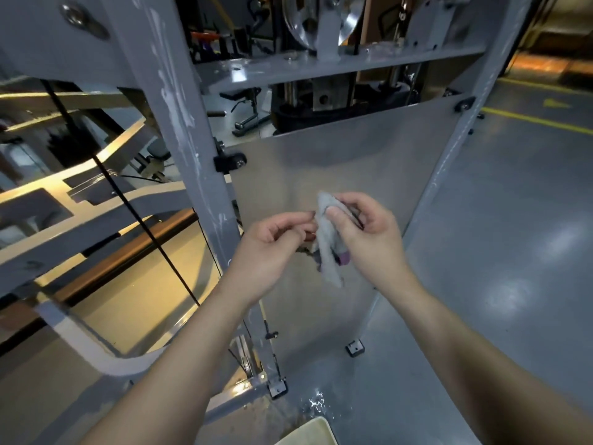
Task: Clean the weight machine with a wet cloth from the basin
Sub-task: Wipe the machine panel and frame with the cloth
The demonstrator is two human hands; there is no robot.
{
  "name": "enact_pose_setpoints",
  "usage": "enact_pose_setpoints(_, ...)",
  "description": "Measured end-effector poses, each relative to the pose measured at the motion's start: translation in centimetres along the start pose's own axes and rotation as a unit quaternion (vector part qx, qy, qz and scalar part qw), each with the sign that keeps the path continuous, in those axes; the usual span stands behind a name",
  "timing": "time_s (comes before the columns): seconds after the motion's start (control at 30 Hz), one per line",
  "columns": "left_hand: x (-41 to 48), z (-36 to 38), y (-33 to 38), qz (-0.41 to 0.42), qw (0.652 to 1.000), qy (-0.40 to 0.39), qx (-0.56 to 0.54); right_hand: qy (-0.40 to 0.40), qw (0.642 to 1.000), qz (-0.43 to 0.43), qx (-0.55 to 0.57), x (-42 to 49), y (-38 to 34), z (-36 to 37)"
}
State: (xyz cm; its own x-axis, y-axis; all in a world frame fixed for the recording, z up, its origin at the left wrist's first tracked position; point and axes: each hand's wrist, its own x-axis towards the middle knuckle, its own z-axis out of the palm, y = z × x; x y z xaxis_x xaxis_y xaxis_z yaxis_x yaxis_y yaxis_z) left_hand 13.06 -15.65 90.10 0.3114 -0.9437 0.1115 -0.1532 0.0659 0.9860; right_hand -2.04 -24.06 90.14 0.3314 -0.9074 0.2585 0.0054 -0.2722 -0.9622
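Grey cloth (327, 248) at mid-frame, pinched by left hand (272, 242), gripped in curled fingers of right hand (369, 236), before weight machine panel (337, 162), basin (309, 433) corner at bottom edge.

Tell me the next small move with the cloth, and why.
Probably pull the cloth open into a flat pad before wiping. The right hand grips it bunched, the left hand pinches one edge, and it hangs crumpled in front of the grey panel, so little of it would meet the surface.

grey cloth (326, 252) bunched, hanging, grey weight machine (192, 139) behind, basin (309, 434) below
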Motion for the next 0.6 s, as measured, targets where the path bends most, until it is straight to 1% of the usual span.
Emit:
enact_pose_setpoints(0.03,-0.2,-0.4,0.7,0.009,0.999,0.042,0.013,0.015,0.999,-0.044,-0.023,0.7,-1.0,0.3)
enact_pose_setpoints(0.07,-0.5,-0.8,1.3,0.022,0.996,0.079,0.033,0.032,0.992,-0.108,-0.064,1.4,-1.9,0.7)
enact_pose_setpoints(0.13,-1.0,-1.4,1.9,0.039,0.989,0.126,0.073,0.053,0.958,-0.246,-0.14,3.1,-3.5,1.9)
enact_pose_setpoints(0.17,-1.3,-1.7,2.0,0.04,0.986,0.138,0.086,0.059,0.938,-0.3,-0.166,3.9,-4.2,2.7)
enact_pose_setpoints(0.23,-1.6,-2.1,2.0,0.04,0.983,0.149,0.1,0.05,0.902,-0.373,-0.213,5.4,-5.6,4.6)
enact_pose_setpoints(0.27,-1.7,-2.3,2.0,0.042,0.982,0.151,0.106,0.033,0.891,-0.383,-0.244,5.8,-5.9,5.5)
enact_pose_setpoints(0.37,-1.9,-2.6,1.9,0.045,0.98,0.149,0.122,-0.028,0.853,-0.369,-0.368,6.4,-5.7,6.7)
enact_pose_setpoints(0.4,-1.9,-2.7,1.8,0.044,0.98,0.151,0.12,-0.037,0.852,-0.356,-0.382,6.5,-5.5,6.3)
enact_pose_setpoints(0.43,-1.9,-2.9,1.7,0.041,0.98,0.153,0.12,-0.032,0.861,-0.331,-0.386,6.7,-5.2,5.5)
enact_pose_setpoints(0.53,-1.8,-3.2,1.3,0.036,0.978,0.156,0.13,0.066,0.883,-0.274,-0.376,7.7,-4.8,3.0)
enact_pose_setpoints(0.57,-1.8,-3.1,1.2,0.034,0.978,0.156,0.136,0.083,0.886,-0.27,-0.368,7.7,-4.8,2.9)
enact_pose_setpoints(0.6,-1.7,-3.0,1.1,0.032,0.977,0.156,0.141,0.075,0.884,-0.273,-0.372,7.3,-4.8,3.4)
